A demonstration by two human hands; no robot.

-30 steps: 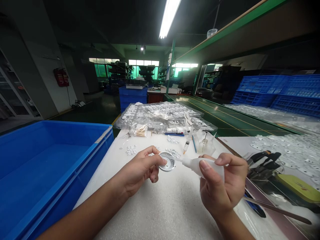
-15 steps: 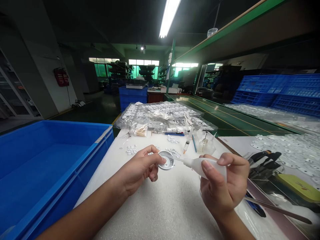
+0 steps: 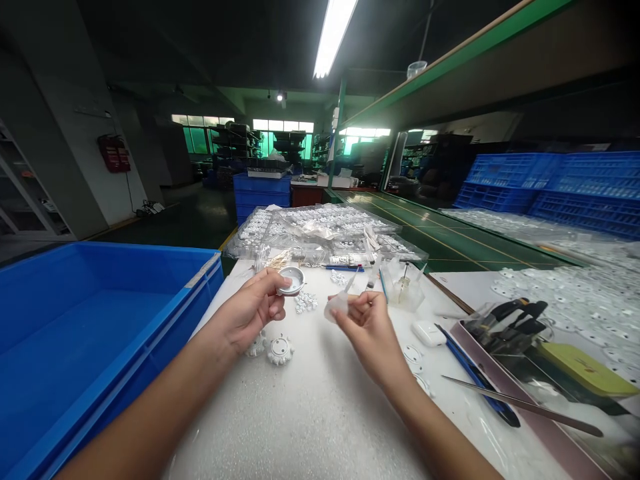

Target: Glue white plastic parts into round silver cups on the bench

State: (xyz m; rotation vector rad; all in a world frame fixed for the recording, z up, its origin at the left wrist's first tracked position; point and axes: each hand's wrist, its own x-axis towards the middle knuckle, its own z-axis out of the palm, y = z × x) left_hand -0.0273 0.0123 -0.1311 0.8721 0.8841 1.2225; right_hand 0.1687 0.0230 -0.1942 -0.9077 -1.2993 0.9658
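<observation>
My left hand pinches a small round white part with a raised rim, thumb on its inner face. In my right hand is a translucent white squeeze bottle, its thin nozzle pointing up and away from me. The bottle and the round part are apart. A pile of small white pieces lies between and beyond my hands. Below my left hand sit two round white parts with knobbly edges, one of them in full view. More round white parts lie right of my right wrist, partly hidden by it.
A big blue bin stands at the left. Trays of white parts, cotton swabs and a small glass bottle are at the back. Tweezers, a blue-handled tool and a tool box lie on the right.
Both hands have moved away from me, the left one also leftward and the right one leftward. The nozzle has left the round part and swung upward. Parts on the table have come into view.
</observation>
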